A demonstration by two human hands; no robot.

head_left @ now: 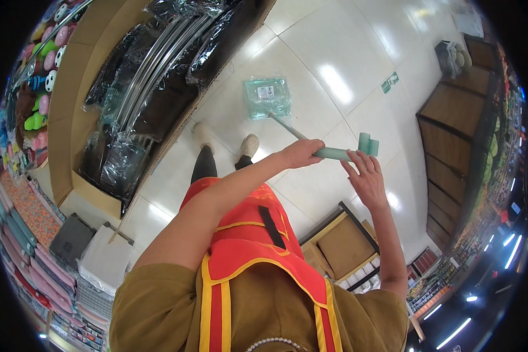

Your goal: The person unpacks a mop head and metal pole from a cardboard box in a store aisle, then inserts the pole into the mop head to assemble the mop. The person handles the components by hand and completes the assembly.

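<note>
A pale green long-handled dustpan (337, 154) slants across in front of me. Its flat pan (252, 102), which bears a label and looks wrapped in clear plastic, rests on the tiled floor. My left hand (304, 154) is closed round the upper part of the handle. A short tube-like piece (366, 144) sits crosswise at the handle's top end. Just below that piece, my right hand (366, 180) has its fingertips against the handle, with the fingers stretched and the thumb apart from them.
A large cardboard box (70, 117) with plastic-wrapped metal tubes (152, 70) stands at the left. Brown shelving (452, 117) lines the right. Near my right elbow is a low rack with cardboard boxes (343, 240). Folded fabrics (29, 234) and a grey bin (70, 239) are at the lower left.
</note>
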